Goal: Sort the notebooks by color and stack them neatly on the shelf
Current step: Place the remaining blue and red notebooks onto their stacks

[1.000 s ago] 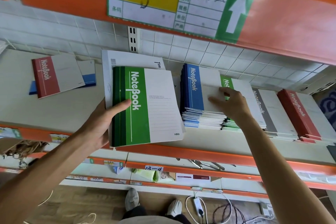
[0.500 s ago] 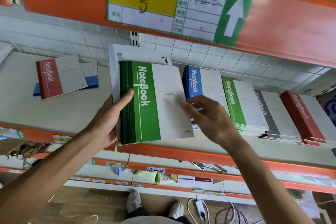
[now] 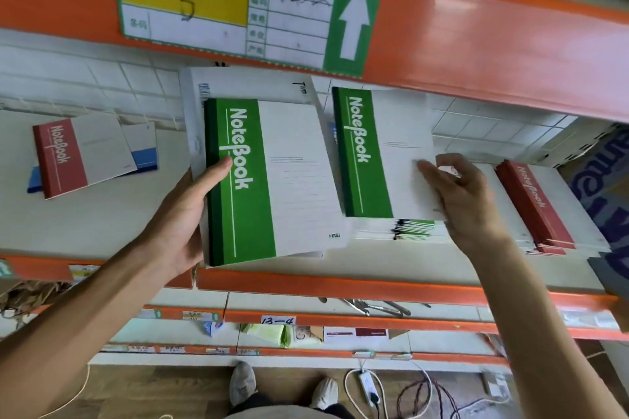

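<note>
My left hand [image 3: 183, 214] grips a stack of green notebooks [image 3: 272, 180] by its spine edge, thumb on the cover, above the front of the cream shelf [image 3: 85, 224]. A larger white booklet [image 3: 245, 85] sits behind that stack in the same grip. My right hand [image 3: 456, 201] pinches the right edge of a single green notebook [image 3: 374, 153], lifted over a pile of notebooks [image 3: 408, 231] on the shelf. Further right lies a stack of red notebooks [image 3: 534, 207]. At the left, a red notebook [image 3: 78, 156] lies on top of blue notebooks [image 3: 144, 155].
An orange beam [image 3: 476, 44] with a green and yellow price label [image 3: 231, 3] hangs just above the shelf. A blue printed bag [image 3: 602, 187] is at the far right. Lower shelves hold small packets and metal tongs [image 3: 377, 306]. Cables lie on the wooden floor by my shoes.
My right hand went from the blue stack toward the held stack, then picked up a green notebook and lifted it over the pile. The left hand's stack rose slightly.
</note>
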`<state>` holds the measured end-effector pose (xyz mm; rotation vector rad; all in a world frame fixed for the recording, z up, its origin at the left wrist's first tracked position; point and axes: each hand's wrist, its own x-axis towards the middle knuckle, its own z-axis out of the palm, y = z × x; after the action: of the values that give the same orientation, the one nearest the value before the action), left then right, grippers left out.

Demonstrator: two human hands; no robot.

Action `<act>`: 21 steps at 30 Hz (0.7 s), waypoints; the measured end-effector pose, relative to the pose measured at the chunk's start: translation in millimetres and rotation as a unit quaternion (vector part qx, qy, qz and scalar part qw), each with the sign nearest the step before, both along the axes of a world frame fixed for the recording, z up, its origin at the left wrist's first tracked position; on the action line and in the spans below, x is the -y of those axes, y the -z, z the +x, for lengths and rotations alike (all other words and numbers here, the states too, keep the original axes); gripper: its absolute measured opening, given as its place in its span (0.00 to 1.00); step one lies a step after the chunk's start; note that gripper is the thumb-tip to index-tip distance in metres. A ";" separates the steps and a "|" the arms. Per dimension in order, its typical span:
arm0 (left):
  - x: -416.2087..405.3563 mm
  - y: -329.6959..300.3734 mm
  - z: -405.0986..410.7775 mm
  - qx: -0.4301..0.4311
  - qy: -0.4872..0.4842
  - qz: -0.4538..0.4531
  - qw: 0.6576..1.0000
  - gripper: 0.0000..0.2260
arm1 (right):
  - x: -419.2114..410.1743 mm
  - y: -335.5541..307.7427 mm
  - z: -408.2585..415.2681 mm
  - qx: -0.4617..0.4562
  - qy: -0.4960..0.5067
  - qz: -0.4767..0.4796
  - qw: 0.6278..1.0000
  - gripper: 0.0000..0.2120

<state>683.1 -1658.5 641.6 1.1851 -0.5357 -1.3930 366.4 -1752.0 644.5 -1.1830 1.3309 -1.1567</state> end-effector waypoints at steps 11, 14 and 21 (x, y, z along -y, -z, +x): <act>14.7 -7.6 -39.0 0.011 0.022 0.003 1.000 0.15 | 52.1 60.8 -123.2 -0.166 0.111 0.094 0.975 0.12; 12.7 -7.4 -40.4 0.030 0.020 0.007 0.999 0.17 | 61.1 70.0 -125.0 -0.168 0.111 0.085 0.976 0.10; 8.2 -7.6 -50.6 0.045 0.009 0.015 0.999 0.17 | 77.7 67.0 -120.5 -0.272 0.079 0.056 0.957 0.12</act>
<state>632.6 -1666.8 649.2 1.2749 -0.5914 -1.3710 245.9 -1829.8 577.6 -1.3874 1.9086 -0.8754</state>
